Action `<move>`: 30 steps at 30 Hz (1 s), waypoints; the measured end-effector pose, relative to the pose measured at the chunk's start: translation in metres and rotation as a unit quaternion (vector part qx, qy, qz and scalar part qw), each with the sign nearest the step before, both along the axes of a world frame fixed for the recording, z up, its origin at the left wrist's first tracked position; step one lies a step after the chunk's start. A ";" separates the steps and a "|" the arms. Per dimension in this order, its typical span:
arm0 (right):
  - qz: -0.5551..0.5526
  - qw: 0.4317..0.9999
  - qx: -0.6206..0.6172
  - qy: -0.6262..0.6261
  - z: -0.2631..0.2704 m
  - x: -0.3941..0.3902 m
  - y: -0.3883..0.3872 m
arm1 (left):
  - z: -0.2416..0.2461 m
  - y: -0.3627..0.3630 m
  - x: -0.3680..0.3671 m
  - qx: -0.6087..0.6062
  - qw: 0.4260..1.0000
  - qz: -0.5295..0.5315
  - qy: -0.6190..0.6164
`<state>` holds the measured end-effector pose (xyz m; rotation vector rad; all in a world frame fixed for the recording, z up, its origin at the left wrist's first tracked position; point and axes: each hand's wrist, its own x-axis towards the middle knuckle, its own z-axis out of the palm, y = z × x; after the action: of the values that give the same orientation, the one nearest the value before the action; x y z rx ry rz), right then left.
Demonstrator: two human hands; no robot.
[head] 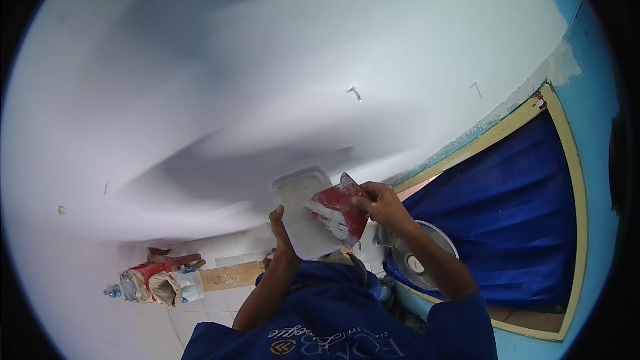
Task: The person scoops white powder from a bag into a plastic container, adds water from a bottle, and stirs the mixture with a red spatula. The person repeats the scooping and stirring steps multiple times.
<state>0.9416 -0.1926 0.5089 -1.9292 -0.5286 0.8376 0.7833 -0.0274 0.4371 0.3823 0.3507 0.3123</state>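
Observation:
My left hand (pixel 281 230) grips the long side of a shallow rectangular plastic tray (pixel 294 247), its thumb at the rim. Pale grey-white wet filler (pixel 300 195) coats the inside of the tray. In my right hand (pixel 377 204) is a red flat spreader (pixel 345 205), smeared with white filler and tilted over the tray's right part. Whether the spreader touches the filler cannot be told. A large white plastered wall (pixel 250 85) rises before me, with my shadow on it.
A standing fan (pixel 425 255) is close to my right forearm, beside a blue curtain (pixel 500 220) in a yellow frame (pixel 577 210). At lower left, a wooden plank (pixel 232 276) lies by an open paper sack (pixel 167 290) and a plastic bottle (pixel 113 290) above the tiled floor.

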 end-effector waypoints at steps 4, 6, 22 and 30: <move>0.012 0.999 -0.018 -0.041 -0.004 0.009 -0.005 | -0.005 -0.002 -0.005 -0.010 1.000 -0.004 -0.013; 0.026 0.997 -0.041 -0.055 0.000 0.014 -0.006 | -0.016 -0.001 -0.007 -0.013 1.000 -0.003 -0.012; -0.007 0.992 0.052 -0.115 0.058 0.035 -0.029 | -0.008 0.005 -0.010 -0.017 0.999 -0.009 0.025; 0.135 0.822 0.236 -0.500 -0.014 -0.021 -0.033 | 0.023 -0.003 0.004 -0.054 0.998 0.028 -0.016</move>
<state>0.9210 -0.2261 0.4946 -1.7013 -1.5012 -0.2517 0.7868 -0.0301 0.4598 0.2608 0.3459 0.3527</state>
